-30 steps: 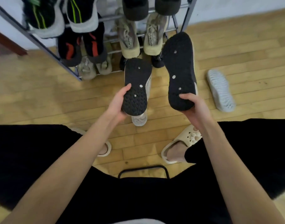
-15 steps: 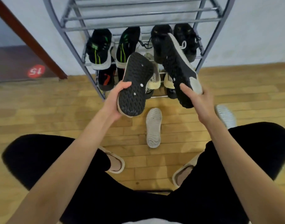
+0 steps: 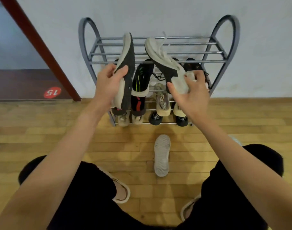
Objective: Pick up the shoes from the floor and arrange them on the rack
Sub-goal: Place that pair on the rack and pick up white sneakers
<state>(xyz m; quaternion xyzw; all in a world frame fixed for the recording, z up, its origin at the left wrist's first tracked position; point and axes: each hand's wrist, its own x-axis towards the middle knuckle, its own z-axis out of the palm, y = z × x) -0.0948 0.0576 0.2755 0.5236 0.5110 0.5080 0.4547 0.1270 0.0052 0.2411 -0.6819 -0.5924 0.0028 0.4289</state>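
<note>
My left hand (image 3: 108, 85) grips the heel of a white shoe with a black sole (image 3: 127, 63), held toe up in front of the grey metal rack (image 3: 224, 47). My right hand (image 3: 192, 95) holds the matching white shoe (image 3: 161, 58) by its heel, toe pointing up and left, laces dangling. Both shoes hang level with the rack's bare top shelf. The lower shelves hold several pairs: black with green, black with red, beige, and dark ones. A grey shoe (image 3: 162, 155) lies sole up on the wooden floor in front of the rack.
The rack stands against a white wall. A dark red slanted beam (image 3: 40, 47) and a red floor sticker marked 15 (image 3: 52, 92) are to the left. My legs in black shorts and feet in beige slippers (image 3: 122, 191) fill the lower view.
Both hands have lifted the white shoes from near the middle shelves up to the top shelf and turned them on edge. The view has tilted up, showing the whole rack.
</note>
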